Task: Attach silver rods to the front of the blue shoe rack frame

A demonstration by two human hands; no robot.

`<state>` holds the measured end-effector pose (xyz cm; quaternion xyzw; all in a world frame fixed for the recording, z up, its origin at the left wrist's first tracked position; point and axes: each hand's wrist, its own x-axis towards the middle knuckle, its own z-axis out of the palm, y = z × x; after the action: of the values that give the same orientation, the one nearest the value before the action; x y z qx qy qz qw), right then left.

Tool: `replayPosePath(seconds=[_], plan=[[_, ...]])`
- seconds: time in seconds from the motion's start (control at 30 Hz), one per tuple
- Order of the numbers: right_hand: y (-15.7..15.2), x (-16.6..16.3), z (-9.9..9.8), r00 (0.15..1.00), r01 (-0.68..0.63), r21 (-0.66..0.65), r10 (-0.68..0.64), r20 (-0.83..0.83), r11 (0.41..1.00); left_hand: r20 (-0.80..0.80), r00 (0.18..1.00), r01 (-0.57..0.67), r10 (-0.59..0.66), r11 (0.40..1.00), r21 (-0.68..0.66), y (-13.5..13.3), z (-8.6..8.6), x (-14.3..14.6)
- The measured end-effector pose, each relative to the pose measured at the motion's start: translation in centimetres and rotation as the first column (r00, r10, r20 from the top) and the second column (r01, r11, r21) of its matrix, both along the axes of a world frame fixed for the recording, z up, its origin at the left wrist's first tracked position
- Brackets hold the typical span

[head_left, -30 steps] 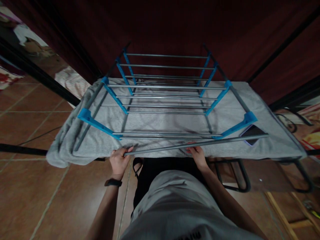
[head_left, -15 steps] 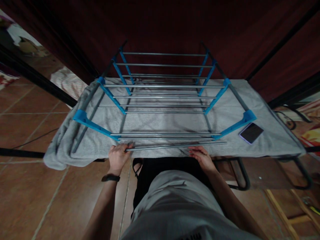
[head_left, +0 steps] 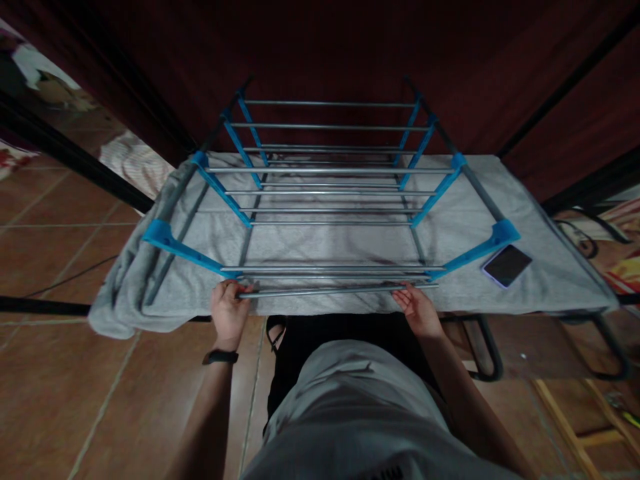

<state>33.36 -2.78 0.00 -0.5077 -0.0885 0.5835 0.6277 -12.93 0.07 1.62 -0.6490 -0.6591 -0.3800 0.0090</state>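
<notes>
A rack of grey metal rods and blue plastic side pieces lies on a table under a grey cloth. A loose grey rod runs level along the rack's near edge. My left hand grips the rod's left end, close to the near-left blue piece. My right hand holds the rod near its right end, just below the near-right blue piece. A dark band is on my left wrist.
A phone lies face up on the cloth, right of the rack. Dark red curtains hang behind the table. The floor is brown tile; a black metal frame and wooden slats stand at lower right.
The loose rod was slanted, its right end out over the phone. It has come left and level against the rack's near edge. My right hand slid right along it.
</notes>
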Motion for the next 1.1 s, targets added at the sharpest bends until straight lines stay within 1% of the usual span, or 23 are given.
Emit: replayPosePath(seconds=[0.1, 0.17, 0.2, 0.23, 0.3, 0.37, 0.4, 0.43, 0.47, 0.53, 0.63, 0.7, 0.87, 0.93, 1.1], plan=[[0.0, -0.3, -0.2, 1.000, 0.007, 0.001, -0.007, -0.008, 1.000, 0.237, 0.970, -0.067, 0.057, 0.997, 0.032, 0.1, -0.5, 0.7], [0.1, -0.4, -0.4, 1.000, 0.008, 0.002, -0.008, -0.012, 1.000, 0.421, 0.897, -0.148, 0.132, 0.989, 0.004, 0.3, -0.8, 1.2], [0.1, -0.4, -0.4, 1.000, 0.008, 0.002, -0.008, -0.012, 1.000, 0.519, 0.836, -0.193, 0.177, 0.981, -0.024, 0.4, -0.9, 1.4], [0.1, -0.5, -0.4, 1.000, 0.009, 0.002, -0.009, -0.011, 1.000, 0.617, 0.756, -0.231, 0.216, 0.971, -0.058, 0.6, -1.1, 1.6], [0.2, -0.5, -0.5, 1.000, 0.012, 0.001, -0.012, -0.007, 1.000, 0.793, 0.552, -0.259, 0.257, 0.957, -0.130, 0.8, -1.2, 2.0], [0.2, -0.5, -0.6, 1.000, 0.007, 0.002, -0.007, -0.002, 1.000, 0.910, 0.334, -0.215, 0.247, 0.960, -0.182, 0.9, -1.1, 2.5], [0.2, -0.5, -0.7, 1.000, 0.003, 0.005, -0.003, 0.000, 1.000, 0.940, 0.247, -0.182, 0.235, 0.964, -0.193, 0.9, -0.9, 2.6], [0.2, -0.5, -0.7, 1.000, -0.002, 0.007, 0.002, 0.001, 1.000, 0.958, 0.180, -0.156, 0.224, 0.968, -0.197, 0.9, -0.7, 2.8], [0.2, -0.5, -0.7, 1.000, -0.006, 0.007, 0.006, 0.001, 1.000, 0.967, 0.132, -0.138, 0.218, 0.970, -0.200, 0.9, -0.4, 2.9], [0.2, -0.5, -0.8, 1.000, -0.013, 0.002, 0.013, -0.003, 1.000, 0.972, 0.065, -0.121, 0.224, 0.969, -0.215, 0.8, 0.2, 3.1], [0.3, -0.7, -0.8, 1.000, -0.012, -0.005, 0.012, -0.010, 1.000, 0.958, -0.042, -0.063, 0.282, 0.957, -0.285, 0.9, 1.0, 3.3], [0.3, -0.8, -0.7, 1.000, -0.015, 0.000, 0.015, -0.016, 1.000, 0.944, -0.087, -0.024, 0.318, 0.947, -0.321, 1.0, 1.3, 3.7], [0.4, -1.4, -0.4, 0.999, -0.025, 0.001, 0.025, -0.038, 1.000, 0.927, -0.134, 0.094, 0.350, 0.936, -0.339, 1.0, 1.3, 5.8], [0.5, -1.6, -0.2, 0.999, -0.028, -0.001, 0.028, -0.041, 1.000, 0.921, -0.144, 0.121, 0.363, 0.930, -0.348, 0.9, 1.2, 6.7], [0.8, -1.4, 0.1, 0.999, 0.008, 0.007, -0.007, -0.042, 1.000, 0.914, -0.175, 0.063, 0.366, 0.931, -0.360, 1.0, 1.1, 7.7]])
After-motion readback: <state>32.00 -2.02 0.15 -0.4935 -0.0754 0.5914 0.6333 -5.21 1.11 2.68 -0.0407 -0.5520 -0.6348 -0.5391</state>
